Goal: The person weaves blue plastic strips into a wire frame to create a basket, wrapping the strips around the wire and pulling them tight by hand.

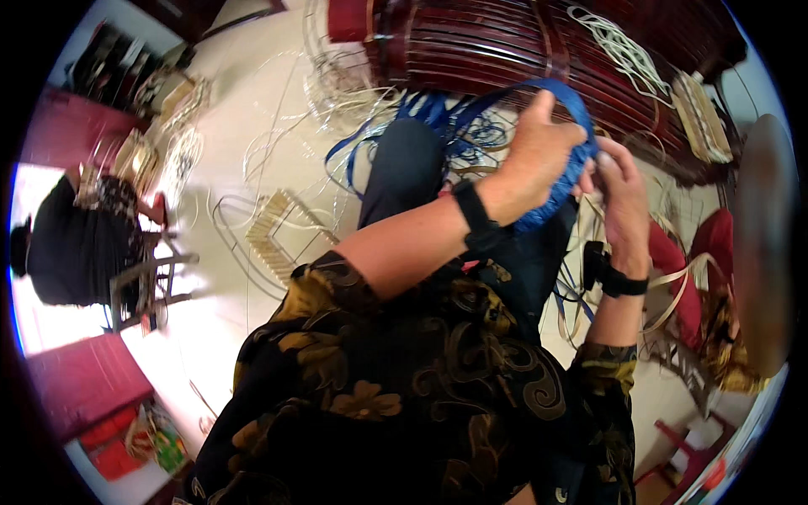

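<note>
A blue woven piece [551,204] made of flat strapping is up in front of my knees. My left hand [528,160] grips it from the left, with the thumb pointing up and away from me. At its right edge, the bent fingers of my right hand [624,202] are pinched against the weave; the fingertips are partly hidden. One blue strap [547,85] arches over my left hand. More loose blue straps [429,111] spread past my left knee in a tangle. Both wrists wear black bands.
A dark red slatted wooden bench [480,50] stands ahead, bearing a cream cord bundle [623,50]. A cream woven frame [282,231] lies on the tiled floor at left. A person in dark clothes [84,244] sits far left; another in red trousers [682,282] sits at right.
</note>
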### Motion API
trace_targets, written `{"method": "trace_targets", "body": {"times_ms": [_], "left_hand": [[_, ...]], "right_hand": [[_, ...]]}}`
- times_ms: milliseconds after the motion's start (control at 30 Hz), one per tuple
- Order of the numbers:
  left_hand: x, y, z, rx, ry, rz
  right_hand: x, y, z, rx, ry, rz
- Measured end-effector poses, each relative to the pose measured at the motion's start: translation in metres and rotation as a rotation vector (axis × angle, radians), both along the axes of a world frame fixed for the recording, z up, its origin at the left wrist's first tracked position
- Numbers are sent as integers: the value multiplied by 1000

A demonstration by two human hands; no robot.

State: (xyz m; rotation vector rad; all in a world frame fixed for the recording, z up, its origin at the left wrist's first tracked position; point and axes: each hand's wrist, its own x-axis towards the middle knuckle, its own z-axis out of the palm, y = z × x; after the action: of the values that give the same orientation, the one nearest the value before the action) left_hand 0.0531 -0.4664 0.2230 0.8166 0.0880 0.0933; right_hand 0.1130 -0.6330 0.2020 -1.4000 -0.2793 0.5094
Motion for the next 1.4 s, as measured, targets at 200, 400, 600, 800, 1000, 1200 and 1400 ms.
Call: {"method": "trace_targets", "body": {"times_ms": [200, 400, 600, 800, 1000, 1200, 1400], "left_hand": [[2, 7, 5, -20, 93, 45], [4, 6, 1, -106, 56, -31], [9, -7, 0, -66, 42, -78], [5, -2, 3, 36, 7, -60], [6, 4, 6, 85, 65, -71], [2, 10, 7, 141, 86, -87], [2, 11, 4, 164, 109, -48]], "right_hand": [[16, -129, -12, -703, -531, -262], [-99, -521, -58, -1998, -581, -836], [-148, -521, -15, -2112, -130, -849], [7, -230, -20, -784, -446, -504], [-1, -17, 17, -381, -399, 16], [-7, 0, 15, -35, -91, -9], [4, -199, -46, -560, -268, -416]]}}
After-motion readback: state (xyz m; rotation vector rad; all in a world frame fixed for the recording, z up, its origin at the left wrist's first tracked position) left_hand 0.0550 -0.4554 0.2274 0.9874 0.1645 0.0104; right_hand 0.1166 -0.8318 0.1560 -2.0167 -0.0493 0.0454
